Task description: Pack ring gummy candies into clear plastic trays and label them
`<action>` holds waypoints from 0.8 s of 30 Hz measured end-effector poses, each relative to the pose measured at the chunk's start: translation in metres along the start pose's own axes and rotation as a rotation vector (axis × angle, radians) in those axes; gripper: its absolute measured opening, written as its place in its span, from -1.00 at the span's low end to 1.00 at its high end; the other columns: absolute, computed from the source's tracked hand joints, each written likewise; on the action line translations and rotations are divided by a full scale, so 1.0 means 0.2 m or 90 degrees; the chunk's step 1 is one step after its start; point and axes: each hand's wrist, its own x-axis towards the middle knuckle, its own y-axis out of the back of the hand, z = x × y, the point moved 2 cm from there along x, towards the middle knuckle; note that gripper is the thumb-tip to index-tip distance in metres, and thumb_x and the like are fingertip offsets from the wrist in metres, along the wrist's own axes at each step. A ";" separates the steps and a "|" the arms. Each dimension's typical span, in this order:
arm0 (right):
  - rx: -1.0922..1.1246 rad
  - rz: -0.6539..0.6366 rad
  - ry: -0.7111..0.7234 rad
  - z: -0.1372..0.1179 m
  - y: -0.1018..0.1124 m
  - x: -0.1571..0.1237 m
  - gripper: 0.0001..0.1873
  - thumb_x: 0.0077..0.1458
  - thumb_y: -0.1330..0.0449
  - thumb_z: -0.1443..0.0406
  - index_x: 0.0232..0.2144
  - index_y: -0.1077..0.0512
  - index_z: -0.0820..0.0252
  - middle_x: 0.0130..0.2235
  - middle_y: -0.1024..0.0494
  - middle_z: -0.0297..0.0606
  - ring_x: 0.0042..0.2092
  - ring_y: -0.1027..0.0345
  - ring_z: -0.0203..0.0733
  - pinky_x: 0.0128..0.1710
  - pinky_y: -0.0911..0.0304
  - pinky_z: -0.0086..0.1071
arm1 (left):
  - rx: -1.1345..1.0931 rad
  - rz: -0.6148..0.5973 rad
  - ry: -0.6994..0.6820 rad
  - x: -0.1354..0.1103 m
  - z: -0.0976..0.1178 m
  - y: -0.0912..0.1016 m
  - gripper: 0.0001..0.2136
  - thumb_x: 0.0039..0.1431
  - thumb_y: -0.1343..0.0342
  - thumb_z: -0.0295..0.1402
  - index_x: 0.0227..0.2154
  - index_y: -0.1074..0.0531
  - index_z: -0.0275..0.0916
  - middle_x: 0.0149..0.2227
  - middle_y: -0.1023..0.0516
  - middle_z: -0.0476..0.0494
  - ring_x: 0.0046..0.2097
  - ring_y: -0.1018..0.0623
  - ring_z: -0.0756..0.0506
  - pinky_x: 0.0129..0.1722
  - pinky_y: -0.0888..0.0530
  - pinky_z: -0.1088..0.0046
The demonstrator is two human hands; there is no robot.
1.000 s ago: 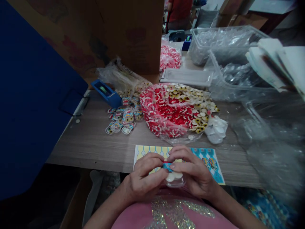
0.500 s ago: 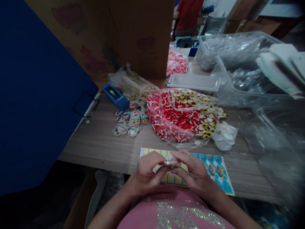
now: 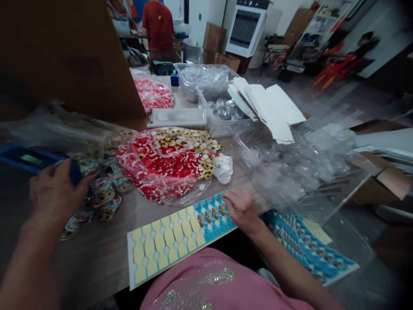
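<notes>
Sticker sheet (image 3: 164, 239) lies aslant along the near edge of the grey wood table (image 3: 106, 258), its left part mostly bare yellow backing. Across the room I make out a person in red (image 3: 159, 28), seen from behind, a cooler (image 3: 245, 30) and red chairs (image 3: 345, 69). An upright carton (image 3: 71, 64) blocks my view at far left. Beyond the sheet sits a bag (image 3: 155, 172) of red and cream pieces; white cards (image 3: 271, 107) jut over a clear tub (image 3: 214, 122). My right hand (image 3: 241, 209) is at the sheet's blue end, fingers curled in; whether they pinch it, I can't tell. My left (image 3: 56, 189), beside the packs (image 3: 103, 191), has thumb and fingers apart at the tape dispenser's (image 3: 32, 159) end, grip unclear to me.
</notes>
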 end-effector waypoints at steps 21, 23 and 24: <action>-0.189 -0.108 -0.074 0.15 -0.02 0.18 -0.87 0.16 -0.18 0.25 -0.36 -0.51 0.14 -0.27 -0.51 -0.20 -0.17 -0.27 -0.07 -0.20 -0.01 -0.24 | -0.264 -0.048 -0.256 -0.66 0.73 -0.32 -0.89 0.16 -0.12 -0.49 -0.29 -0.52 -0.23 -0.38 -0.63 -0.09 -0.36 -0.61 -0.03 -0.33 -0.54 0.49; -0.236 -0.146 -0.078 0.13 -0.06 0.24 -0.88 0.13 -0.20 0.27 -0.42 -0.48 0.18 -0.28 -0.51 -0.18 -0.16 -0.26 -0.05 -0.21 0.02 -0.23 | -0.276 -0.052 -0.274 -0.68 0.76 -0.34 -0.87 0.16 -0.11 -0.52 -0.25 -0.51 -0.24 -0.35 -0.62 -0.11 -0.34 -0.60 -0.04 -0.31 -0.54 0.47; -0.252 -0.159 -0.083 0.13 -0.08 0.26 -0.88 0.12 -0.19 0.29 -0.43 -0.47 0.19 -0.28 -0.51 -0.16 -0.16 -0.25 -0.05 -0.22 0.03 -0.22 | -0.281 -0.056 -0.280 -0.69 0.76 -0.35 -0.85 0.16 -0.11 -0.53 -0.24 -0.50 -0.24 -0.34 -0.62 -0.12 -0.33 -0.60 -0.04 -0.30 -0.54 0.46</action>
